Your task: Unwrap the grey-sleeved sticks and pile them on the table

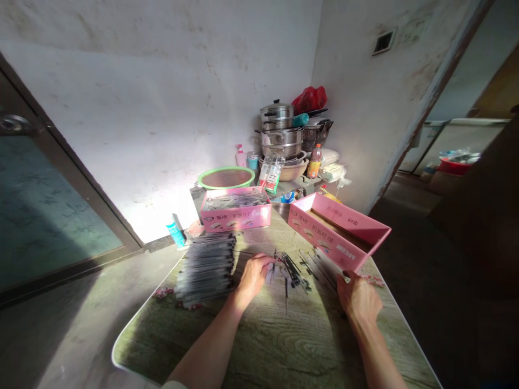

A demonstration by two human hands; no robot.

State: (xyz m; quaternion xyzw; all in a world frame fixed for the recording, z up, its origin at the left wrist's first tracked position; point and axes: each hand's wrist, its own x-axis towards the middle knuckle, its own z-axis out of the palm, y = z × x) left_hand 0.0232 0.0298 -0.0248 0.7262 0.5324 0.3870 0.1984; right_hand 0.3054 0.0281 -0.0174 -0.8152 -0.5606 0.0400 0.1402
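My left hand [256, 275] is closed in a pinch at the left edge of a loose heap of small dark, slim parts [295, 273]; whatever is between its fingertips is too small to make out. To the right, my right hand [359, 300] has its fingers curled round a slim pen-like stick, whose pale end [346, 279] pokes out by the thumb. Several grey translucent sticks [324, 266] lie just beyond that hand. Left of my left hand is a big stack of slim translucent pen-like sticks [206, 270] with dark ends, laid side by side.
A pink box [237, 219] full of clear-wrapped sticks stands at the table's back. Another pink box [334, 240], its visible inside bare, sits tilted at right. Behind are a green-rimmed basket [226, 185], stacked steel pots [281, 141] and a bottle [314, 162]. The wooden table [284, 346] has rounded corners.
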